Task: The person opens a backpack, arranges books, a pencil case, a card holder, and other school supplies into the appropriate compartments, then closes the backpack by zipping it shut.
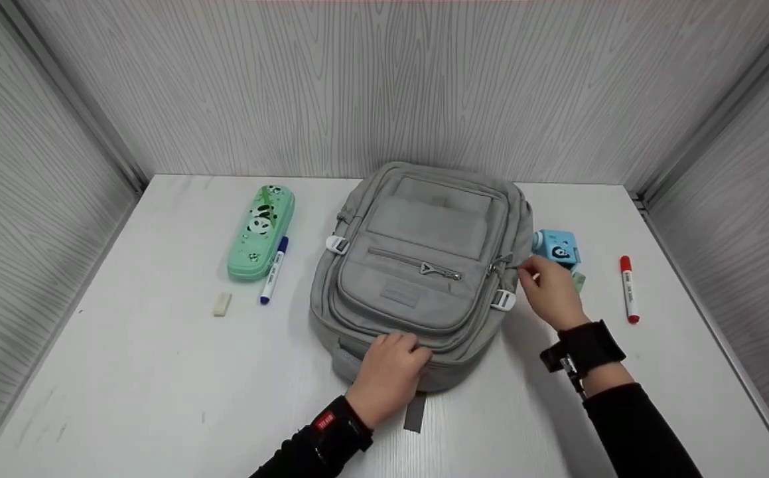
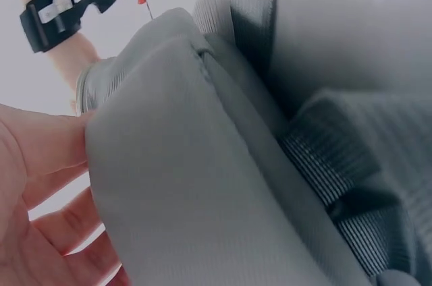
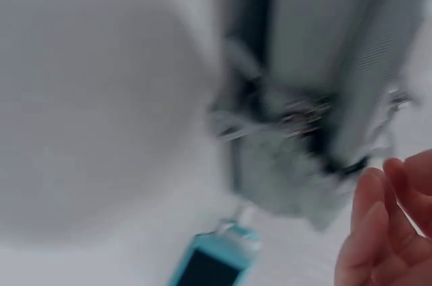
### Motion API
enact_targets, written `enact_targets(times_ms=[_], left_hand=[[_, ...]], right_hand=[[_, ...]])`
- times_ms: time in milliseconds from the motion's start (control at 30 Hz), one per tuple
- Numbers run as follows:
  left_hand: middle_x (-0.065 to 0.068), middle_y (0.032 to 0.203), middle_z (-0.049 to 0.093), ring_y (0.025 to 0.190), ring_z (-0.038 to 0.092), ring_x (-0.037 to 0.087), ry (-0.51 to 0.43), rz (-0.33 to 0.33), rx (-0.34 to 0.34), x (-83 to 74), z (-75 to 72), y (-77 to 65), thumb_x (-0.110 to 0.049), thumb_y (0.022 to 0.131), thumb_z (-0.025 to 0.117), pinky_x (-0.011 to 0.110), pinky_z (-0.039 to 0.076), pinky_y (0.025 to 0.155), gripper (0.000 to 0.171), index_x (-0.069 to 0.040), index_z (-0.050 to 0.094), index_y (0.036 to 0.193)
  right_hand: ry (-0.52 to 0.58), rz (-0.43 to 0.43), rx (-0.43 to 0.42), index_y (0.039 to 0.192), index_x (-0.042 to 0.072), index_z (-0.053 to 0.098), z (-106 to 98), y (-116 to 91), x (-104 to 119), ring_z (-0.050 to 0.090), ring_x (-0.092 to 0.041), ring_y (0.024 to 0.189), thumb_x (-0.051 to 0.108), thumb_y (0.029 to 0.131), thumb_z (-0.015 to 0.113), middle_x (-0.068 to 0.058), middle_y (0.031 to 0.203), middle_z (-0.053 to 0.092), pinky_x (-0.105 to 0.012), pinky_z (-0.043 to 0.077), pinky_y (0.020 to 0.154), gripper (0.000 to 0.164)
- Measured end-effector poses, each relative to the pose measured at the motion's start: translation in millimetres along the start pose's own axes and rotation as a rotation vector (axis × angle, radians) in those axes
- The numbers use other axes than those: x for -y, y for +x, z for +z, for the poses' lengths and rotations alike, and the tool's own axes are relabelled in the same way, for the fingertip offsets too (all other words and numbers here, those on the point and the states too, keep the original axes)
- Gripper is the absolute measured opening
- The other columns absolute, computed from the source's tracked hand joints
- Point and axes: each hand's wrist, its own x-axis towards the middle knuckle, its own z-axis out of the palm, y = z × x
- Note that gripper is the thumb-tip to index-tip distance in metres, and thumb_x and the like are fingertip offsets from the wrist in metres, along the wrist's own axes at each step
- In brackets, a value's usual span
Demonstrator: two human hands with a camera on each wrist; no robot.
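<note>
A grey backpack (image 1: 424,279) lies front side up in the middle of the white table. My left hand (image 1: 389,372) grips its near end; in the left wrist view the thumb (image 2: 47,137) presses the grey fabric (image 2: 182,164), and the other fingertips go out of sight behind it. At the bag's right side, my right hand (image 1: 552,292) pinches at a zipper pull (image 1: 500,260) by the side buckle. Fingertips (image 3: 378,181) meet beside the dangling pull in the blurred right wrist view, so the exact contact is hard to see.
Left of the bag lie a green panda pencil case (image 1: 261,232), a blue marker (image 1: 274,271) and an eraser (image 1: 222,304). Right of it are a blue panda-printed item (image 1: 559,247), perhaps a sharpener, and a red marker (image 1: 629,289). Panels (image 1: 384,86) enclose the table.
</note>
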Motion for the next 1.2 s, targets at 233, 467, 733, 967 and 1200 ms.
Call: enact_targets(times_ms=[233, 467, 733, 967, 1200], left_hand=[[-0.003, 0.085, 0.064, 0.083, 0.062, 0.015, -0.021, -0.046, 0.029, 0.4, -0.7, -2.2, -0.025, 0.081, 0.077, 0.029, 0.049, 0.074, 0.013, -0.016, 0.070, 0.088], [-0.005, 0.080, 0.064, 0.077, 0.061, 0.014, 0.008, -0.022, -0.027, -1.0, 6.2, 0.8, -0.021, 0.080, 0.076, 0.028, 0.046, 0.068, 0.007, -0.018, 0.071, 0.083], [-0.006, 0.072, 0.060, 0.068, 0.056, 0.013, 0.080, 0.007, -0.140, -0.2, 11.3, 0.2, -0.011, 0.074, 0.075, 0.027, 0.041, 0.063, 0.010, -0.019, 0.068, 0.073], [-0.005, 0.071, 0.059, 0.067, 0.055, 0.014, 0.090, 0.013, -0.194, 0.7, 15.9, 0.5, -0.008, 0.071, 0.075, 0.028, 0.040, 0.063, 0.014, -0.019, 0.067, 0.071], [-0.005, 0.073, 0.061, 0.068, 0.056, 0.014, 0.081, 0.004, -0.160, 2.6, 16.1, 0.3, -0.011, 0.072, 0.075, 0.029, 0.041, 0.063, 0.010, -0.018, 0.069, 0.073]], right_hand=[[-0.169, 0.021, 0.086, 0.090, -0.002, 0.068, 2, 5, 28, 0.060, -0.029, 0.078, 0.020, 0.094, 0.064, -0.018, 0.091, 0.064, -0.040, 0.047, 0.064, 0.023], [-0.175, 0.017, 0.074, 0.082, 0.001, 0.063, 7, 1, 27, 0.056, -0.026, 0.073, 0.012, 0.093, 0.061, -0.015, 0.086, 0.060, -0.035, 0.042, 0.060, 0.015], [-0.241, -0.083, 0.017, 0.080, 0.004, 0.061, 7, -19, 38, 0.055, -0.023, 0.065, 0.010, 0.091, 0.062, -0.011, 0.078, 0.059, -0.037, 0.043, 0.058, 0.013], [-0.244, -0.152, 0.053, 0.075, 0.005, 0.062, 12, -50, 57, 0.052, -0.018, 0.064, 0.005, 0.086, 0.066, -0.006, 0.074, 0.057, -0.035, 0.044, 0.058, 0.011], [-0.209, -0.320, 0.053, 0.071, 0.012, 0.058, 38, -92, 77, 0.046, -0.009, 0.061, 0.003, 0.082, 0.072, 0.003, 0.070, 0.050, -0.025, 0.039, 0.056, 0.020]])
